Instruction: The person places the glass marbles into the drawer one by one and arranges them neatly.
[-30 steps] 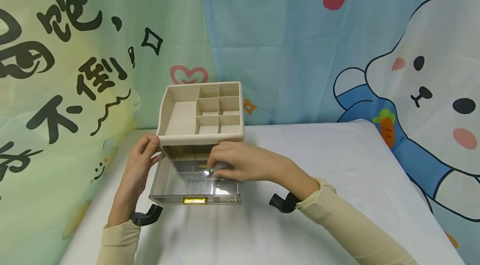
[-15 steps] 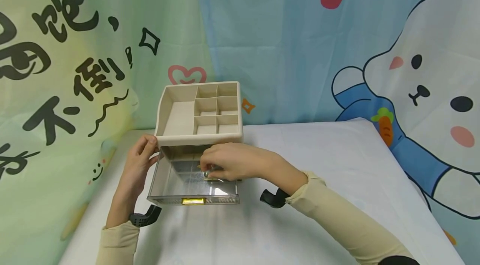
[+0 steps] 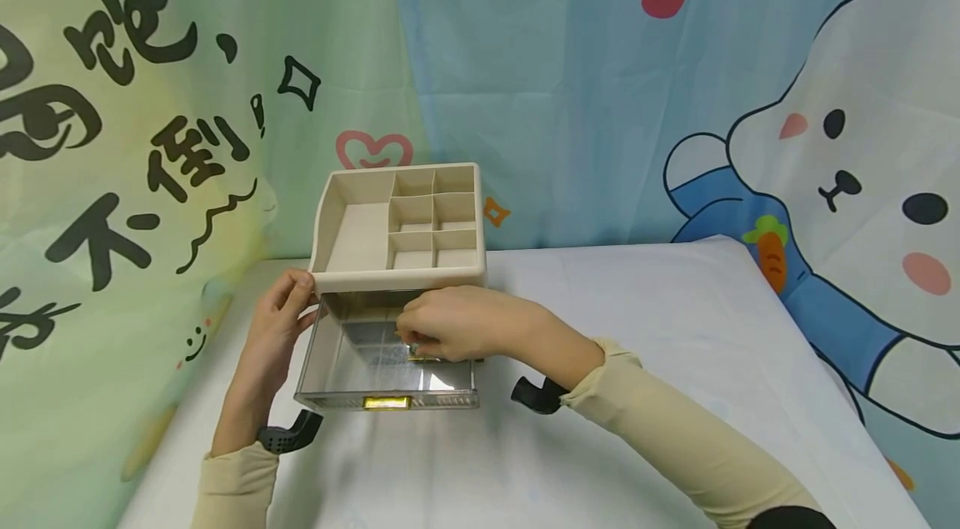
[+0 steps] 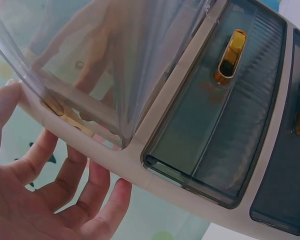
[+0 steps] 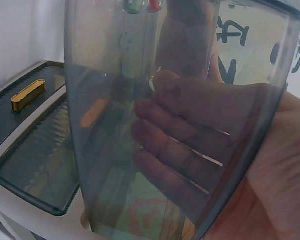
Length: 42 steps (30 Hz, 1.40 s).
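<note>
A cream organizer box [image 3: 360, 237] stands on the table, with a divided tray on top. Its clear drawer [image 3: 386, 400] with a gold handle is pulled out toward me. My left hand [image 3: 279, 327] touches the box's left front corner; in the left wrist view its slightly bent fingers [image 4: 97, 185] rest against the frame's side. My right hand [image 3: 476, 325] reaches into the drawer, thumb and fingertips bent close together near its floor. A small shiny spot shows by the fingertips; whether they pinch something is unclear. Through the drawer wall, the right wrist view shows bent fingers [image 5: 160, 132].
Lower smoky drawers [image 4: 210, 145] with gold handles are pushed in. Small green [image 5: 134, 4] and red [image 5: 155, 4] shiny things show at the right wrist view's top edge. A white cloth [image 3: 585, 462] covers the table, and a printed curtain [image 3: 510, 54] hangs behind.
My right hand has moved slightly left within the drawer, its fingertips dipping a little. My left hand stays at the box's corner. The drawer's position looks the same.
</note>
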Motion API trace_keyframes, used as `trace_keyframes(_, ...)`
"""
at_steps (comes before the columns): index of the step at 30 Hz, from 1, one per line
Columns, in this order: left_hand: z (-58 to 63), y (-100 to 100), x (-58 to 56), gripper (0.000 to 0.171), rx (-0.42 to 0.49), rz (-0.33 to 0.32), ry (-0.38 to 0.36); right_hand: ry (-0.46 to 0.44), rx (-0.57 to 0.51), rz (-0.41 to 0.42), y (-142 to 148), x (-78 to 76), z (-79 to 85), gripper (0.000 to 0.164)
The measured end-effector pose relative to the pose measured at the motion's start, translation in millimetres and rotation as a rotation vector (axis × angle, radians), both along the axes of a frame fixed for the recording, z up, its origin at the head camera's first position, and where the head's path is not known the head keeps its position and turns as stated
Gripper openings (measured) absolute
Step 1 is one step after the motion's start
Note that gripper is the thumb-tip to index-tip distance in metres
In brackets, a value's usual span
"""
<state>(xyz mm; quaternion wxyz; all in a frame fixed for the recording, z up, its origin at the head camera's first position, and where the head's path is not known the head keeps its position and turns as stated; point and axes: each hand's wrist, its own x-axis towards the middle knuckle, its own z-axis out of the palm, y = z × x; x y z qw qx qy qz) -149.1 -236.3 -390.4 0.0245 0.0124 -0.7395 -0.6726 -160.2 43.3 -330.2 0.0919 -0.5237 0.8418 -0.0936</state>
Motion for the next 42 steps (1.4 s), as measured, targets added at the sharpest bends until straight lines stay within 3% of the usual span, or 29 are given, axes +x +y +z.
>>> trace_keyframes(24,-1.2,-0.1,0.3,0.016,0.021,0.0,0.008,0.038,0.125,-0.055,-6.4,4.7,3.4,0.007)
trace_keyframes(42,-2.5,-0.2,-0.9,0.016,0.017,0.006,-0.001,-0.017,0.155,-0.069,-6.4,2.3,3.0,0.008)
